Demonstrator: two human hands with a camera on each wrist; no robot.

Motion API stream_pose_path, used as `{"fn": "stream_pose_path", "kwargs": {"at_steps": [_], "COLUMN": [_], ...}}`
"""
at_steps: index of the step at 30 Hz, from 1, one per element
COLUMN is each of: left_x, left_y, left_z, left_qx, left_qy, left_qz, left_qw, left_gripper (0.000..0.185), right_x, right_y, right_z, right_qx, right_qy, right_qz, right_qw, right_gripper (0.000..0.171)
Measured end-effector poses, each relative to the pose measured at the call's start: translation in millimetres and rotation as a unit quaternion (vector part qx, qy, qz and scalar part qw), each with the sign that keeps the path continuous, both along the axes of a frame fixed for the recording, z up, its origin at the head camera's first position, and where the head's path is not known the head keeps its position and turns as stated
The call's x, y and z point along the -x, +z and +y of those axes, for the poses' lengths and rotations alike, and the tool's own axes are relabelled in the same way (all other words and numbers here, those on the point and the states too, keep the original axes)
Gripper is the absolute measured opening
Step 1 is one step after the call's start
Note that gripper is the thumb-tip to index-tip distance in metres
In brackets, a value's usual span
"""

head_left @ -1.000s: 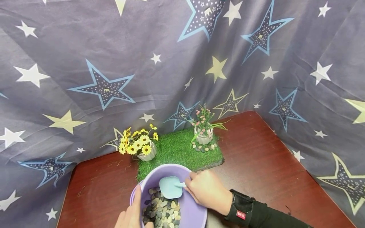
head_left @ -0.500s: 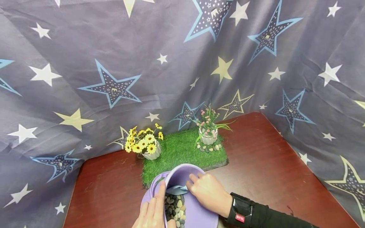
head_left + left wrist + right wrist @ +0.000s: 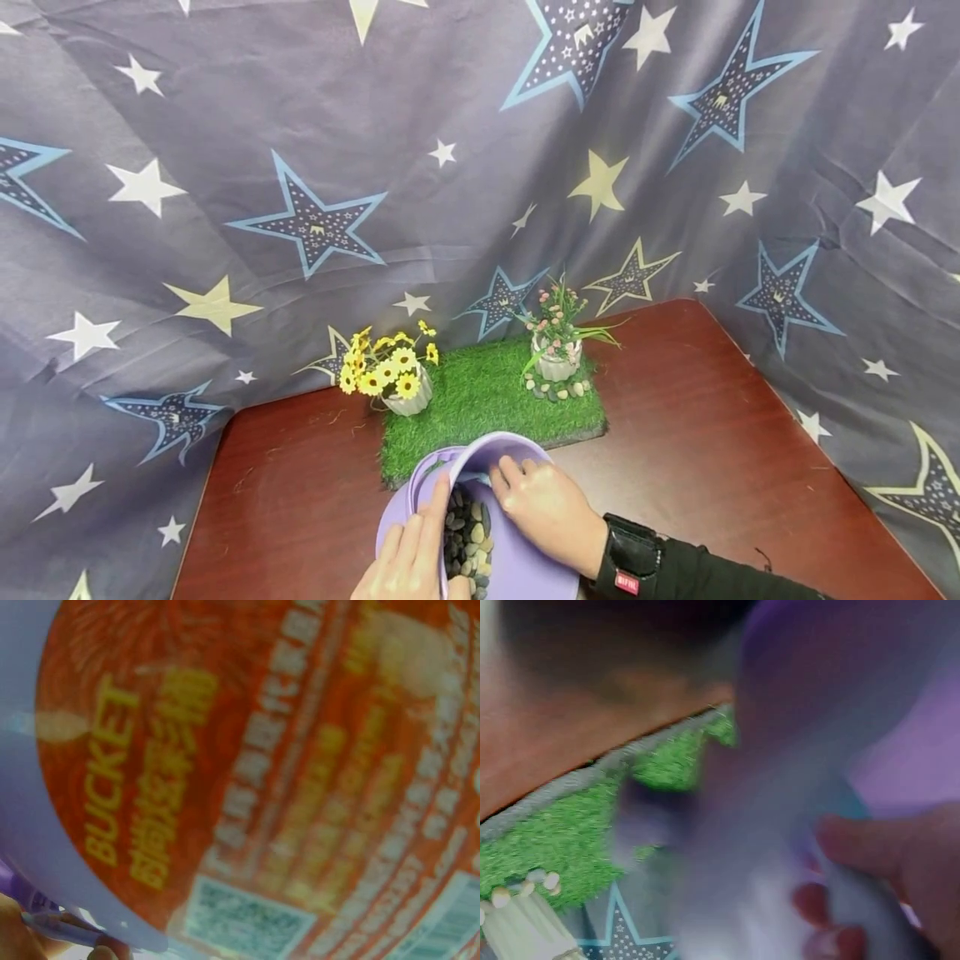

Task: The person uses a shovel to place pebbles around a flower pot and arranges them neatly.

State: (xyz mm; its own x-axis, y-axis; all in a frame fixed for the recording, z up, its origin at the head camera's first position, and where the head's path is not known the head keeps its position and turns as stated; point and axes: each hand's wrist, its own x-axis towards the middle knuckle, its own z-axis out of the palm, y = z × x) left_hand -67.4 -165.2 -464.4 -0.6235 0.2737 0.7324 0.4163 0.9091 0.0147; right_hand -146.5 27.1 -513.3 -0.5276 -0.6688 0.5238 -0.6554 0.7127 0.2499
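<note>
A purple bucket [image 3: 517, 546] stands tilted at the near side of the table, with grey, black and pale pebbles [image 3: 471, 537] inside. My left hand [image 3: 408, 554] grips its rim at the left, fingers outside and thumb inside. Reaching into the bucket, my right hand [image 3: 546, 510] holds a light blue scoop [image 3: 477, 477] by its handle; the hand and rim hide most of the scoop. In the left wrist view the bucket's red label [image 3: 150, 772] fills the picture. The right wrist view is blurred, with the fingers [image 3: 870, 847] curled round the handle.
Behind the bucket lies a green turf mat [image 3: 487, 400]. A white pot of yellow flowers [image 3: 386, 367] stands at its left, and a pot of pink flowers [image 3: 557, 350] ringed with pebbles at its right. A starred cloth [image 3: 420, 200] hangs behind the red-brown table [image 3: 697, 417].
The bucket has tipped further, its opening turning toward the right. The scoop has sunk deeper and is now mostly hidden. The head view has shifted slightly left.
</note>
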Motion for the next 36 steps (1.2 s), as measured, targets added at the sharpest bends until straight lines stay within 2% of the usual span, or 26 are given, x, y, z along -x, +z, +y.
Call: {"fn": "stream_pose_path", "kwargs": {"at_steps": [5,9,11,16,21,25,28,32,36], "left_x": [-5.2,-5.9,-6.9,-9.2,-7.6,-7.8,-8.7,-8.7,-9.7], "left_y": [3.0,4.8,5.9,7.4,5.9,6.2,7.1,7.9,8.8], "left_z": [-1.7,-3.2,-3.9,-4.9,-2.7,-2.8,-3.4,-4.0,-7.0], "left_qx": [-0.024,-0.038,-0.043,-0.048,-0.043,-0.043,-0.048,-0.049,-0.052], "left_qy": [0.030,0.043,0.049,0.056,0.053,0.056,0.062,0.065,0.069], "left_qz": [-0.050,-0.059,-0.068,-0.088,-0.067,-0.067,-0.077,-0.079,-0.082], "left_qw": [0.9980,0.9966,0.9956,0.9934,0.9954,0.9952,0.9940,0.9935,0.9929], "left_gripper": [0.087,0.087,0.088,0.091,0.090,0.091,0.091,0.091,0.091], "right_x": [-3.4,-2.4,-1.5,-1.0,0.6,2.2,3.0,4.8,6.8], "right_y": [5.2,12.1,15.2,21.3,25.4,26.6,25.6,23.9,24.5], "right_z": [0.9,7.6,12.4,21.7,29.8,35.3,38.0,40.7,44.2], "right_qx": [-0.029,-0.021,-0.009,0.018,0.041,0.091,0.136,0.176,0.203], "right_qy": [-0.024,-0.004,0.012,0.027,0.032,0.041,0.049,0.058,0.078], "right_qz": [-0.083,-0.159,-0.201,-0.293,-0.355,-0.427,-0.472,-0.494,-0.499], "right_qw": [0.996,0.987,0.979,0.956,0.934,0.899,0.870,0.850,0.839], "right_gripper": [0.008,0.014,0.018,0.025,0.030,0.031,0.024,0.017,0.016]}}
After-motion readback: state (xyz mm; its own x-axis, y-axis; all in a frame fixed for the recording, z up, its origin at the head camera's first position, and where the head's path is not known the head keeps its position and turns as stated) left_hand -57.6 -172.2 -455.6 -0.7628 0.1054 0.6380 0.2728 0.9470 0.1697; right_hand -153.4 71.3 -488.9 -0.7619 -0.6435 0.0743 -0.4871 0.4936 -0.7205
